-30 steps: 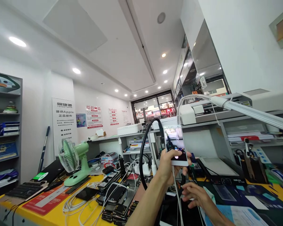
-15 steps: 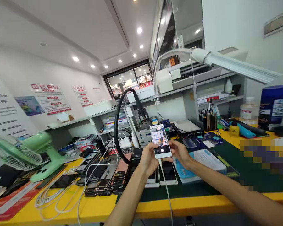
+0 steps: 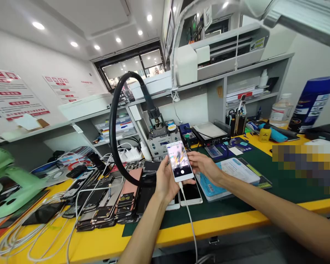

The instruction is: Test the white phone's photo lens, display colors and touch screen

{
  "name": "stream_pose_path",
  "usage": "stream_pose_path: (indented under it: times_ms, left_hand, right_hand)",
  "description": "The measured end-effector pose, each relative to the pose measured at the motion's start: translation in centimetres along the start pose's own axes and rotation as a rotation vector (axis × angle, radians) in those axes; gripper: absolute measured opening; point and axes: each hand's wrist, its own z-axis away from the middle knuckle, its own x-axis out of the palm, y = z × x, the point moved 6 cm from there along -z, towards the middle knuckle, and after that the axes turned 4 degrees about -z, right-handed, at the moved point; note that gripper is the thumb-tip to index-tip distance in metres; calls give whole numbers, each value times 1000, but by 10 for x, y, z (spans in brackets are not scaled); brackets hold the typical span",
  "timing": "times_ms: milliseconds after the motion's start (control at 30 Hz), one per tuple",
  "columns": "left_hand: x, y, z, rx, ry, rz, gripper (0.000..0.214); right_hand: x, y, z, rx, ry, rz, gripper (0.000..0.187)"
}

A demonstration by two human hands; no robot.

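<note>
A white smartphone (image 3: pixel 179 161) is held upright in front of me, its lit screen showing a camera app with a blurred preview and a round shutter button. My left hand (image 3: pixel 164 181) grips it from the left side and below, the thumb along its left edge. At the right edge, the fingers of my right hand (image 3: pixel 206 167) rest against the phone; their tips are partly hidden. A white charging cable (image 3: pixel 191 220) is plugged into its lower end and hangs over the table edge. Under my hands, another white phone (image 3: pixel 191 194) lies on the green mat (image 3: pixel 220 211).
Stacks of phone parts (image 3: pixel 126 203) lie left of my arms, with coiled white cables (image 3: pixel 19 234) beyond. A thick black hose (image 3: pixel 114 124) arches up from the repair station (image 3: pixel 162 143). Blue-and-white packs (image 3: pixel 236 172) lie to the right. A lamp (image 3: pixel 305 22) hangs overhead.
My view has tilted down and shifted, so the surroundings sit differently. My left thumb has moved off the screen to the phone's edge. The preview on the screen has changed.
</note>
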Motion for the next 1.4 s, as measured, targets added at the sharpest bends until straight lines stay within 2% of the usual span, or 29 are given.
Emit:
stream_pose_path:
  times_ms: [167,600,767,933,1400]
  left_hand:
    - [-2,-3,4,-11,18,33,61]
    - [6,-4,9,0,-31,11,68]
    - [8,-3,10,10,-35,0,68]
    - [10,-2,12,20,-29,-22,67]
    - [10,-2,12,21,-24,-26,66]
  right_hand:
    - [0,7,-2,40,2,47,25]
    - [10,1,6,46,-99,135,43]
    - [15,-3,8,1,-149,183,53]
    - [20,-5,10,-19,-203,150,54]
    - [23,-4,11,-35,-170,208,57]
